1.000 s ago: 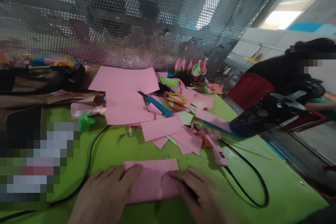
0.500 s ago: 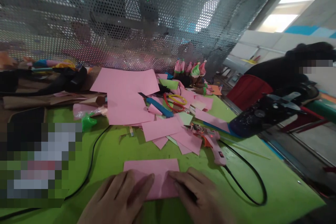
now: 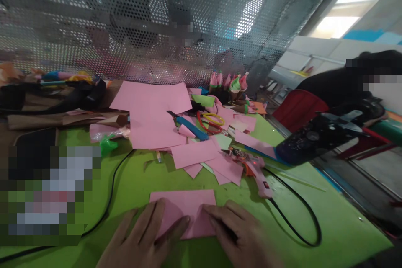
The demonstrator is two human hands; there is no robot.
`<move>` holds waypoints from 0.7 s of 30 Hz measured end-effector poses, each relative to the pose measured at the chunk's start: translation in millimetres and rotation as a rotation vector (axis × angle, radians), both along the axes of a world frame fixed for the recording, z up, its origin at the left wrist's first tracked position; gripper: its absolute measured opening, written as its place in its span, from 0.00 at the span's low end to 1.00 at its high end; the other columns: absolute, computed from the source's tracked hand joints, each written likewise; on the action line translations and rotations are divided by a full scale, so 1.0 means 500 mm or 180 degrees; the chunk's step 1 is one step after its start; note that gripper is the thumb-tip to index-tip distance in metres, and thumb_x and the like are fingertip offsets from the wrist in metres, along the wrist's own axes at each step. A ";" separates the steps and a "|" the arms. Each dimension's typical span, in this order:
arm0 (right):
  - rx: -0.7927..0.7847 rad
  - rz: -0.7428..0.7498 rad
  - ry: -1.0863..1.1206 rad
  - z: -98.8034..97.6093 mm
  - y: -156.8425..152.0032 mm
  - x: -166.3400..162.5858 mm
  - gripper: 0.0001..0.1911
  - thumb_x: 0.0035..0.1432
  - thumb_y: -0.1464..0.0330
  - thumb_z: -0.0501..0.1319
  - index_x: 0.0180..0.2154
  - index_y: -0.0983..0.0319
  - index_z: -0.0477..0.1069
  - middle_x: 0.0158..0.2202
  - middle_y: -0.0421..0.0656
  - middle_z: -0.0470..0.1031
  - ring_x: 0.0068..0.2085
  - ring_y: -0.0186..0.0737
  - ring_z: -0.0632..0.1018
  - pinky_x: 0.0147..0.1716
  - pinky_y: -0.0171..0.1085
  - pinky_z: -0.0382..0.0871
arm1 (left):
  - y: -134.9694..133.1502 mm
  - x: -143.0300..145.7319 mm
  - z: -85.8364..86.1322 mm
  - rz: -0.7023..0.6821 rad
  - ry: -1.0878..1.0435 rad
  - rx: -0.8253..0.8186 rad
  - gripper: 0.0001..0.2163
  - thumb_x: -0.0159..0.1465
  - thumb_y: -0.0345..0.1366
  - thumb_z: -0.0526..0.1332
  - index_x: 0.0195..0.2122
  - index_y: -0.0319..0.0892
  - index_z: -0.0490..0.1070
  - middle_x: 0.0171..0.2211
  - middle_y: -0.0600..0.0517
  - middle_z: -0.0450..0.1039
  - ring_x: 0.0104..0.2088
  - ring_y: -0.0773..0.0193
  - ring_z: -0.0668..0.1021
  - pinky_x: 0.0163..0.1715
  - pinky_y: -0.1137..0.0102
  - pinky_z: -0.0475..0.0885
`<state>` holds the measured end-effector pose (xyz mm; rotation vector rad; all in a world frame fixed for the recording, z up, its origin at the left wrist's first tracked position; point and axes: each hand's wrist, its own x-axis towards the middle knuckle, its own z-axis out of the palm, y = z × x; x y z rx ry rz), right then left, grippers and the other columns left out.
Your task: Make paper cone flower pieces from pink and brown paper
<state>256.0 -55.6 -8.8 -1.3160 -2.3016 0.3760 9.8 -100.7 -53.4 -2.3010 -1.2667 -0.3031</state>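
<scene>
A small rectangular piece of pink paper (image 3: 184, 213) lies on the green tabletop right in front of me. Over its left part my left hand (image 3: 143, 232) rests flat, fingers stretched out and thumb apart on the paper. At the paper's right side, my right hand (image 3: 237, 232) has its index finger and thumb closed on the edge. Part of the paper is hidden under both hands. Beyond it are more pink paper strips (image 3: 194, 153) and a pink glue gun (image 3: 257, 171) with a small red light.
Large pink sheets (image 3: 153, 125), a blue cutter knife (image 3: 193, 129) and red-and-yellow handled scissors (image 3: 213, 119) lie further back. Small pink and green paper cones (image 3: 235, 83) stand behind them. A dark bottle (image 3: 298, 146) is at the right edge. Black cables (image 3: 111, 188) cross the table.
My left thumb has moved slightly to the right across the paper, and the fingers have shifted forward a little. My right hand stays at the paper's right edge.
</scene>
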 end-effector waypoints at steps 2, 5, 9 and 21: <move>-0.0018 -0.0007 -0.0004 -0.001 0.000 0.000 0.14 0.65 0.72 0.54 0.47 0.57 0.75 0.31 0.42 0.75 0.32 0.39 0.78 0.30 0.35 0.72 | 0.001 0.000 0.000 0.0011 -0.0059 -0.0022 0.29 0.64 0.40 0.58 0.66 0.59 0.53 0.53 0.44 0.74 0.50 0.49 0.75 0.46 0.54 0.67; -0.0063 -0.0032 -0.0020 -0.001 -0.001 0.001 0.15 0.64 0.73 0.54 0.47 0.56 0.75 0.32 0.42 0.75 0.32 0.39 0.78 0.31 0.35 0.72 | 0.003 0.000 0.002 0.0016 -0.0091 -0.0035 0.28 0.65 0.42 0.58 0.66 0.61 0.52 0.53 0.45 0.74 0.49 0.51 0.76 0.46 0.55 0.67; -0.0078 -0.0056 0.0009 0.000 -0.005 0.000 0.15 0.64 0.73 0.54 0.46 0.56 0.76 0.32 0.42 0.75 0.32 0.39 0.77 0.31 0.36 0.72 | 0.003 0.003 0.006 0.0025 -0.0050 -0.0103 0.31 0.63 0.40 0.61 0.66 0.60 0.53 0.55 0.45 0.74 0.51 0.51 0.75 0.48 0.54 0.65; 0.0820 0.0177 -0.0070 0.034 -0.023 -0.010 0.13 0.64 0.73 0.55 0.46 0.60 0.75 0.34 0.45 0.77 0.35 0.40 0.77 0.33 0.38 0.71 | 0.019 -0.007 0.012 -0.0526 -0.0164 -0.0133 0.26 0.64 0.50 0.56 0.63 0.50 0.61 0.61 0.53 0.68 0.58 0.53 0.68 0.48 0.59 0.64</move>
